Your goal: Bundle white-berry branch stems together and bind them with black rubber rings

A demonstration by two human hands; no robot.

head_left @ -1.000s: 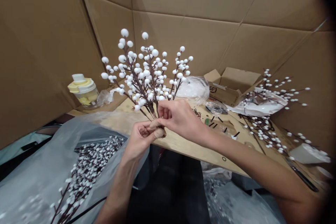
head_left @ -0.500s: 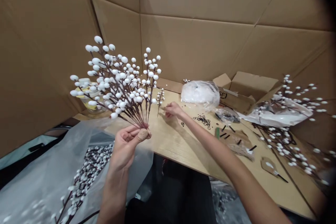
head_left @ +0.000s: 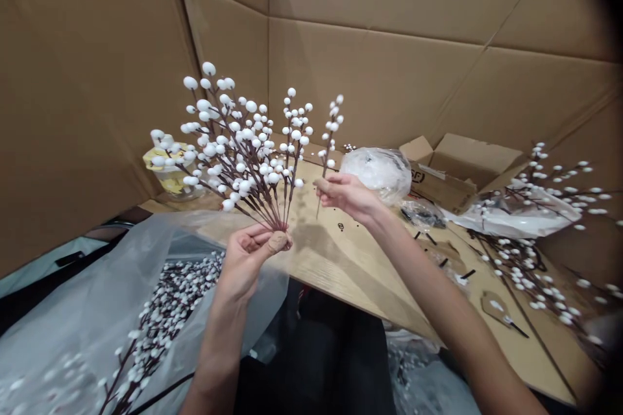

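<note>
A fanned bunch of white berry stems point(head_left: 243, 149) stands upright in my left hand point(head_left: 256, 256), its thin brown ends pinched together between thumb and fingers. To the right of the bunch, my right hand point(head_left: 348, 194) pinches one single white berry sprig point(head_left: 329, 136) by its stem, above the table point(head_left: 335, 272). The sprig is apart from the bunch. Below my left forearm, an open clear plastic bag point(head_left: 107, 285) holds a mass of similar berry stems point(head_left: 180, 298).
A tub with yellow markings point(head_left: 172, 172) stands at the back left. Behind my right hand are a white plastic-wrapped bundle point(head_left: 377, 168) and an open cardboard box point(head_left: 442, 185). More berry branches point(head_left: 530, 266) lie at right. Cardboard walls point(head_left: 379, 65) enclose the table.
My right hand has lifted the single sprig off the table and brought it up beside the bunch. The left hand with the bunch has shifted slightly right in view.
</note>
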